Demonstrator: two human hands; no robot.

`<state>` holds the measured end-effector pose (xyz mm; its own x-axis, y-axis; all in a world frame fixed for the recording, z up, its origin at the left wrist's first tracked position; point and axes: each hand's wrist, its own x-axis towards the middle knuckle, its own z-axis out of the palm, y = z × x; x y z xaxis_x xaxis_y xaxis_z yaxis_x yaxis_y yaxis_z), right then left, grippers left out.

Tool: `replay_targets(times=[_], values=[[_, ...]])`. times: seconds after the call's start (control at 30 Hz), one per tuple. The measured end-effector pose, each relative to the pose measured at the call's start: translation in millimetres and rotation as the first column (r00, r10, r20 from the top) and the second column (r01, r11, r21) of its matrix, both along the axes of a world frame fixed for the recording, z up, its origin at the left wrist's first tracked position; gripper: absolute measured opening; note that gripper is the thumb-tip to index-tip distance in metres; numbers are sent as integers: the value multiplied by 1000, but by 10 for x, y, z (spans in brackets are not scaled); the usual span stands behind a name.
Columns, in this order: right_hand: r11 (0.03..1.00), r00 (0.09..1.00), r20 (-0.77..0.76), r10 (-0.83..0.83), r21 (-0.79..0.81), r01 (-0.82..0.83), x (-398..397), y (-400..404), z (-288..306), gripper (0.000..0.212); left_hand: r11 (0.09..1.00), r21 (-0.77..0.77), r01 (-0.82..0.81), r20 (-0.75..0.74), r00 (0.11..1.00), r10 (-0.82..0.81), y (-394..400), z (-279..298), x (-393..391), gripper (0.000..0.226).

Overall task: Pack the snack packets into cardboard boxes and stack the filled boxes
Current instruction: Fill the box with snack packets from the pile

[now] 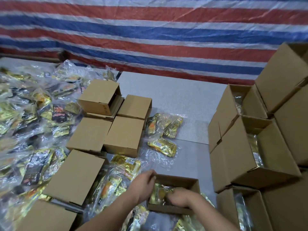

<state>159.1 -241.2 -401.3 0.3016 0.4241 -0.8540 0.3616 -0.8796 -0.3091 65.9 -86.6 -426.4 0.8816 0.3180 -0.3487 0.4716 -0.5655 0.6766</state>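
The left hand is curling its fingers over the far left corner of a small open cardboard box sitting near the front of the grey bench, gripping the rim there. The right hand is reaching down inside the same box, its fingers bent around a gold snack packet that is lying within; the fingertips are partly hidden, so how tightly they are closing cannot be told.

More gold packets in clear wrap are lying loose on the bench just beyond the box, and another cluster is lying to its left, touching the left forearm. A large heap of wrapped packets is covering the left part of the bench.

Between the heap and the loose packets, several closed small cartons are sitting close together, with one carton resting on top of others at the far end. Two bigger closed cartons are sitting nearer the front left edge.

On the right, a stack of larger cardboard boxes is standing, some lying on their sides with open mouths showing shiny packets inside. Behind everything a tarpaulin striped red, white and blue is hanging as a backdrop.
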Motion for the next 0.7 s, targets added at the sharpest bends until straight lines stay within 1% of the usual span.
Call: replay_targets(times=[0.07, 0.13, 0.2, 0.23, 0.27, 0.3, 0.33, 0.37, 0.43, 0.47, 0.53, 0.57, 0.63, 0.7], values=[[982, 991, 21, -130, 139, 126, 45, -79, 166, 43, 999, -35, 0, -24, 1000, -1, 44, 39, 33, 30], [942, 969, 20, -245, 243, 233, 118, -170, 326, 48, 992, -104, -68, -21, 998, 66, 105, 92, 145, 37], [879, 944, -14, -329, 362, 311, 215, -261, 430, 47, 989, -91, -121, 3, 993, 122, 195, 135, 355, 38], [834, 926, -25, -376, 428, 350, 261, -294, 459, 43, 993, -43, -108, 11, 994, 109, 240, 144, 494, 38], [784, 903, -29, -428, 485, 387, 311, -322, 483, 38, 998, 32, -52, 8, 999, 52, 280, 141, 656, 38], [736, 875, -25, -484, 529, 422, 353, -341, 484, 32, 991, 124, 53, -27, 998, -50, 307, 134, 811, 38], [685, 834, -28, -552, 556, 472, 405, -353, 473, 26, 960, 215, 182, -91, 982, -166, 313, 106, 968, 39], [637, 792, -37, -610, 571, 517, 457, -351, 452, 21, 908, 288, 305, -170, 949, -265, 311, 66, 1118, 40], [572, 716, -20, -698, 587, 574, 559, -320, 384, 12, 758, 410, 507, -323, 858, -400, 317, -49, 1367, 47], [561, 691, 10, -723, 591, 579, 608, -305, 339, 17, 675, 463, 574, -368, 818, -442, 323, -120, 1471, 53], [587, 669, 87, -739, 570, 575, 688, -274, 239, 36, 526, 542, 655, -420, 753, -506, 330, -273, 1648, 72], [611, 667, 123, -734, 549, 571, 713, -256, 193, 41, 461, 565, 684, -456, 725, -516, 325, -350, 1719, 82], [657, 670, 191, -717, 507, 558, 748, -238, 106, 45, 338, 589, 734, -538, 668, -513, 304, -483, 1860, 92], [671, 670, 214, -711, 490, 556, 757, -245, 23, 45, 237, 583, 777, -607, 610, -509, 272, -604, 1983, 95]])
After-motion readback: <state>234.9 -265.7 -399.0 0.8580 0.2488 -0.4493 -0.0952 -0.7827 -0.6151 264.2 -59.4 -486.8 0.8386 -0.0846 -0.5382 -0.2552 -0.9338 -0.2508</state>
